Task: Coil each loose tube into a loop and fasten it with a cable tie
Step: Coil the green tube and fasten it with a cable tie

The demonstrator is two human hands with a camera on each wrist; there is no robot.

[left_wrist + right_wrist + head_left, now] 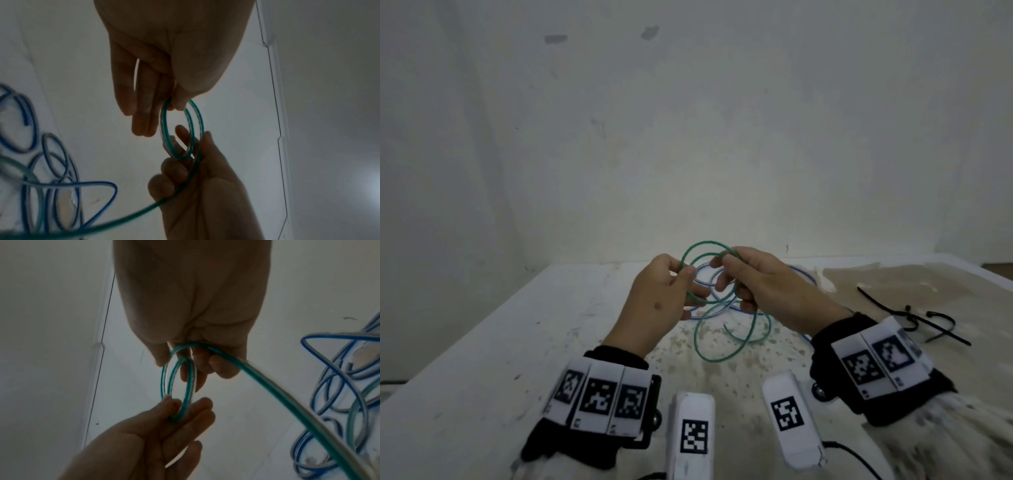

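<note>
A green tube point(705, 243) is held above the table in two small coils, and its loose tail point(717, 359) curls down onto the tabletop. My left hand point(683, 271) pinches the left side of the coils between thumb and fingers; the left wrist view shows this pinch on the green tube point(192, 121). My right hand point(722, 268) grips the coils' right side with curled fingers, and the green tube point(190, 378) runs out past its palm. A blue tube point(804, 275) lies loosely coiled on the table under and behind both hands. Black cable ties point(914, 318) lie to the right.
The white table point(482, 342) is stained brown on its middle and right. Its far edge meets a pale wall point(688, 120). More blue tube point(98, 184) loops lie beside the hands in the wrist views.
</note>
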